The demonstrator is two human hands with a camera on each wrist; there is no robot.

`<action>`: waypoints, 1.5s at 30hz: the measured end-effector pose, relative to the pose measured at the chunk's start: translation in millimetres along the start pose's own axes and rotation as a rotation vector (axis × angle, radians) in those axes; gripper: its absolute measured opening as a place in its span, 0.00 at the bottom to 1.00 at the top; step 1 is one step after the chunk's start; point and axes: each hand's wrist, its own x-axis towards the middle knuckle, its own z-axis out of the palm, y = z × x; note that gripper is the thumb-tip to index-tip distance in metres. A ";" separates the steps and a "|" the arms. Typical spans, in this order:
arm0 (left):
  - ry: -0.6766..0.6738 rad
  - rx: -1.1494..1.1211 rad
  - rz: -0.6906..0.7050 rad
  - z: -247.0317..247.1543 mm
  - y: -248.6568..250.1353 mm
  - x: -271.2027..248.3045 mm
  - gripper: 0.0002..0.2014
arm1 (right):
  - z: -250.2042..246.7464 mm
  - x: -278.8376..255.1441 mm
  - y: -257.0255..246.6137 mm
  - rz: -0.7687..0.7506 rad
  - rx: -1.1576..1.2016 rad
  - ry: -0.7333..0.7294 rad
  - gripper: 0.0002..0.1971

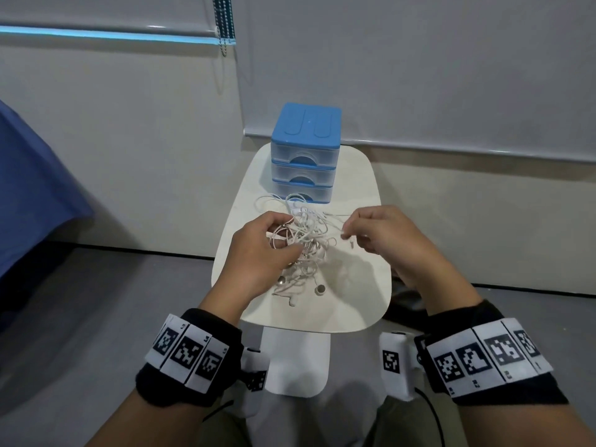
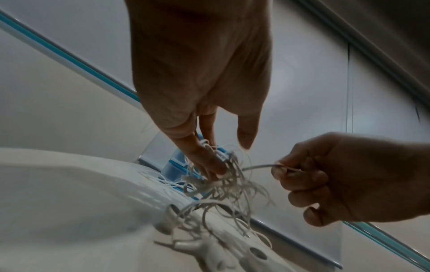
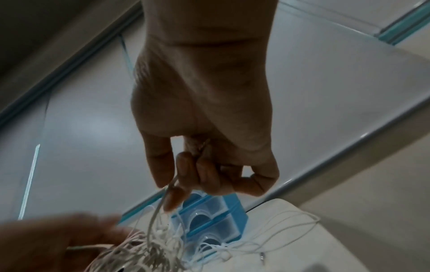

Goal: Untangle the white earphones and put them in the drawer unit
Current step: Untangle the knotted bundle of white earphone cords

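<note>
A tangle of white earphones (image 1: 306,243) lies on the small white table (image 1: 361,304), with two round earbuds (image 1: 320,289) hanging toward the near side. My left hand (image 1: 277,240) grips the knot of cords (image 2: 223,182) from the left, fingers curled into it. My right hand (image 1: 350,232) pinches a single strand (image 3: 163,198) between thumb and forefinger and holds it out to the right of the knot. Behind the tangle stands the blue drawer unit (image 1: 304,153) with three clear drawers, all pushed in.
Loose cord loops (image 1: 271,201) reach up to the bottom drawer's front. The table's right half (image 1: 364,188) carries only a thin strand. A blue cloth (image 1: 35,195) hangs at the left, and a wall rises behind the table.
</note>
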 end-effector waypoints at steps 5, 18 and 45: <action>-0.132 -0.131 -0.158 8.3 2.4 -2.7 0.10 | 5.0 -10.4 17.6 -0.011 -0.401 -0.154 0.12; -0.195 0.416 0.030 1.2 5.7 34.6 0.12 | 9.5 2.1 36.0 0.069 -0.499 -0.138 0.14; -0.392 0.791 0.285 37.3 8.0 40.1 0.05 | 11.0 12.6 58.5 0.063 0.037 -0.215 0.10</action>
